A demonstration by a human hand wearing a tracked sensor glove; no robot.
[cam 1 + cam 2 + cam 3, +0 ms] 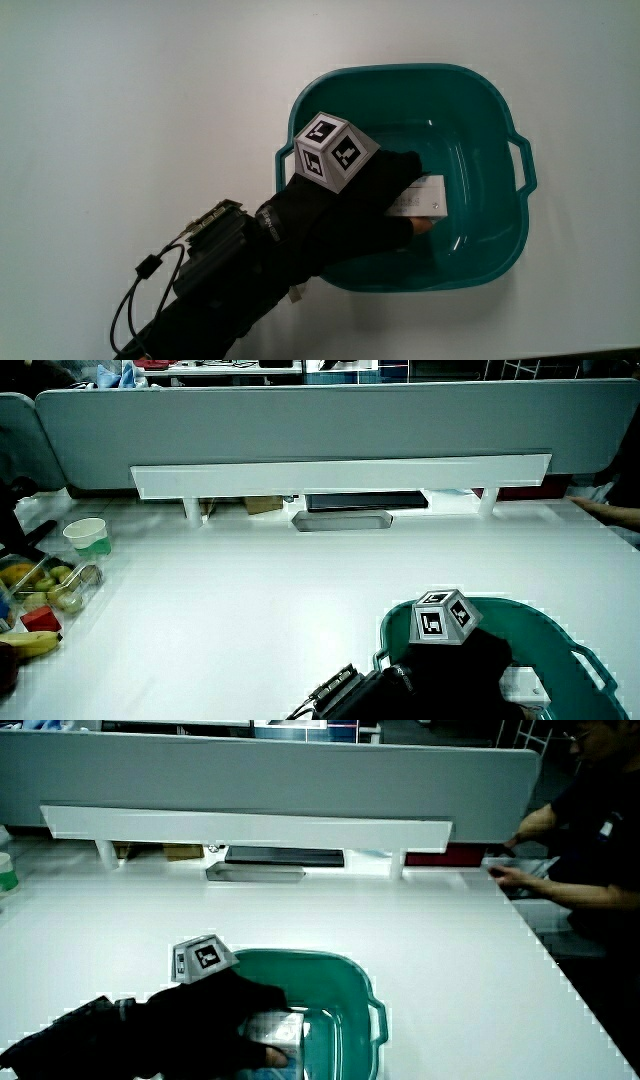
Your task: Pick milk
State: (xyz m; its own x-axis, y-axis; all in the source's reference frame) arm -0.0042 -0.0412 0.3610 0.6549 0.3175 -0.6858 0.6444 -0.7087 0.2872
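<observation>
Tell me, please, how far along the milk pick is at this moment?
Done: the hand has reached into the teal basin and lies on the milk carton. In hand: its grip looks closed around the carton, a fingertip showing under the carton's edge. Left: the lift, since the carton still appears low inside the basin in a side view.

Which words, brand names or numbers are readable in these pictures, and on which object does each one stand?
No text can be read.
Milk carton, under the hand in the teal basin: print too blurred to read.
Patterned cube on the glove: black-and-white marker patterns only, no words.
</observation>
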